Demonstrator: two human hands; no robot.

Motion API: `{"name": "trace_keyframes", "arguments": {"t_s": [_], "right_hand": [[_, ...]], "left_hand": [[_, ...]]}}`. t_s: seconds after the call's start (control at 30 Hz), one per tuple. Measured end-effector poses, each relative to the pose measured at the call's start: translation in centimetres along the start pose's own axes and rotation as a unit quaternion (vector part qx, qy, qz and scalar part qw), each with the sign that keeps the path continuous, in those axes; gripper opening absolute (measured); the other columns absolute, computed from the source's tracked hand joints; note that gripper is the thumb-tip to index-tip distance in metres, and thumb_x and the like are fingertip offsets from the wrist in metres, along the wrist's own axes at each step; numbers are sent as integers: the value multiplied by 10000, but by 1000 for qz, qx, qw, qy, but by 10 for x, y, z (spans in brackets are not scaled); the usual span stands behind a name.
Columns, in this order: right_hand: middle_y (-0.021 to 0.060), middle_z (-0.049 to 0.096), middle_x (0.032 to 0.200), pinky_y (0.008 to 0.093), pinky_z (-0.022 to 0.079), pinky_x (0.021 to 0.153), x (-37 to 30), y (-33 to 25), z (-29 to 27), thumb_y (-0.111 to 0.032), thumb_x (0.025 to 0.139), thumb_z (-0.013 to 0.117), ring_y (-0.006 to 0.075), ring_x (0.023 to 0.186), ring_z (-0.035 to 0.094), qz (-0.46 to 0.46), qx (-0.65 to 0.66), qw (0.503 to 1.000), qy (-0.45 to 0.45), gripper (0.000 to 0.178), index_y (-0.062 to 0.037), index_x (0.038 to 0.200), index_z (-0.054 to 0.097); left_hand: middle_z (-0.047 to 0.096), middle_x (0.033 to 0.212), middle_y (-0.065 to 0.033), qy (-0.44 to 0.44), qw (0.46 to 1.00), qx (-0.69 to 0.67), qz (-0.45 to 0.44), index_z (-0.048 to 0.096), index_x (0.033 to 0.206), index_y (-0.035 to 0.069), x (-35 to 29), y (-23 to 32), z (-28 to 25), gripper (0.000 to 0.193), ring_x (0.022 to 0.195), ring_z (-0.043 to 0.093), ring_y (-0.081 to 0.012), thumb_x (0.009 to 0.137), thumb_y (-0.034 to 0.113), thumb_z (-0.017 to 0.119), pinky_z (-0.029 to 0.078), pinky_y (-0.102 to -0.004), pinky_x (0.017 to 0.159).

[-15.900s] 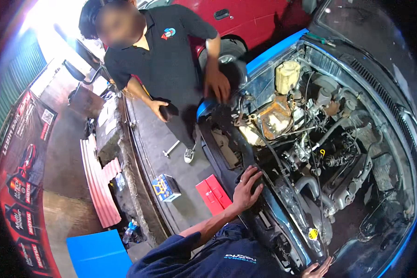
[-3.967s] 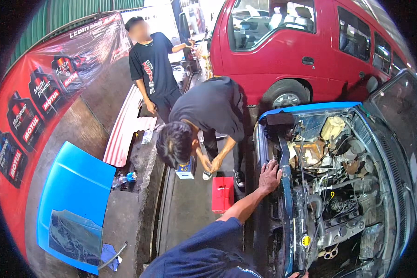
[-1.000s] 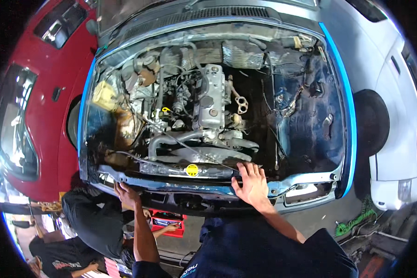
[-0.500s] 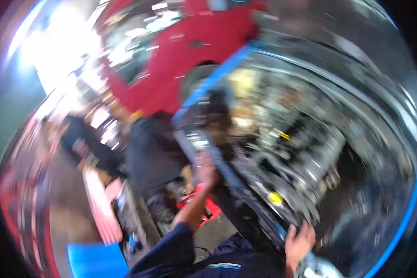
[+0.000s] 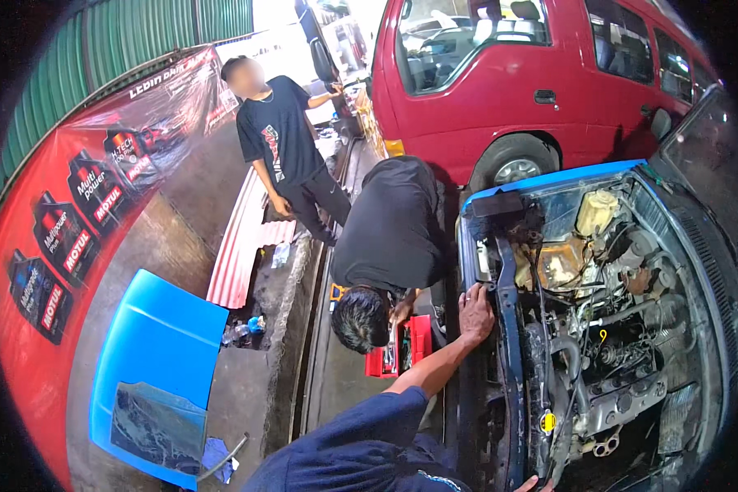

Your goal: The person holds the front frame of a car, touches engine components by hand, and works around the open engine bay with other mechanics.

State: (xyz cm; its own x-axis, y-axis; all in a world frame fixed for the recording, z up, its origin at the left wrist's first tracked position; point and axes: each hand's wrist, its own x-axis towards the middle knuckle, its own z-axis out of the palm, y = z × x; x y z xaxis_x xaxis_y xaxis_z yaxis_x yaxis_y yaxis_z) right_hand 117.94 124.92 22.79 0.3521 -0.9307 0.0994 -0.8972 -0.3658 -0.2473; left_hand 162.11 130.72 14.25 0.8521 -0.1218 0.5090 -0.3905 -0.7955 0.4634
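Note:
My left hand [image 5: 476, 313] rests on the dark front crossmember [image 5: 510, 361] of a car whose engine bay is uncovered, its fingers stretched over the edge and holding nothing. Of my right hand [image 5: 533, 485], only fingertips show at the lower edge; they sit apart on the near end of the same crossmember, and the rest is out of view. Just beyond the crossmember lies the engine [image 5: 623, 402], with a yellow cap [image 5: 548, 422], a black hose [image 5: 567, 361] and a yellow dipstick loop [image 5: 603, 336]. Farther back sits a cream plastic reservoir [image 5: 597, 211].
A co-worker [image 5: 394, 221] bends over a red toolbox [image 5: 421, 338] left of the car. Another person [image 5: 283, 139] stands farther back. A blue hood panel [image 5: 152, 328] lies at left, near corrugated sheets [image 5: 238, 238]. A red van [image 5: 484, 98] stands beyond; a printed banner [image 5: 98, 205] hangs left.
The view has swung toward the left and steadied from blur. My right hand has slipped mostly below the lower edge, while my left hand stays on the crossmember.

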Motion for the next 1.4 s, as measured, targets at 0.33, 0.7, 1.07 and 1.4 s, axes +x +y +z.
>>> {"name": "trace_keyframes", "arguments": {"t_s": [0.33,0.7,1.07,1.4], "right_hand": [[182,561,1128,539,471,819,-2,0,6,-581,938,456,398,1011,567,19,-21,1000,12,570,-60,1121,594],[172,560,1179,529,465,860,-4,-6,-1,-594,937,443,384,1073,557,35,-21,999,-8,588,-75,1178,579],[179,569,1162,528,473,818,0,-4,2,-565,933,473,387,1031,566,6,-22,999,22,572,-46,1148,582],[188,573,1206,518,477,841,-3,-3,-8,-558,934,487,388,1049,578,50,-27,998,-8,560,-67,1185,586]], "left_hand": [[519,1113,-102,-38,997,30,64,585,1083,61,0,4,-4,278,1157,484,-282,814,131,567,349,-429,972],[547,1025,-126,-69,990,68,105,582,957,53,2,7,-9,179,1061,532,-292,805,145,556,403,-413,879],[605,921,-125,-84,990,57,94,549,945,63,5,5,-1,148,945,606,-283,821,145,550,416,-423,873],[657,724,-120,-124,989,28,81,547,914,78,1,20,1,118,756,664,-293,799,103,554,409,-430,850]]}}
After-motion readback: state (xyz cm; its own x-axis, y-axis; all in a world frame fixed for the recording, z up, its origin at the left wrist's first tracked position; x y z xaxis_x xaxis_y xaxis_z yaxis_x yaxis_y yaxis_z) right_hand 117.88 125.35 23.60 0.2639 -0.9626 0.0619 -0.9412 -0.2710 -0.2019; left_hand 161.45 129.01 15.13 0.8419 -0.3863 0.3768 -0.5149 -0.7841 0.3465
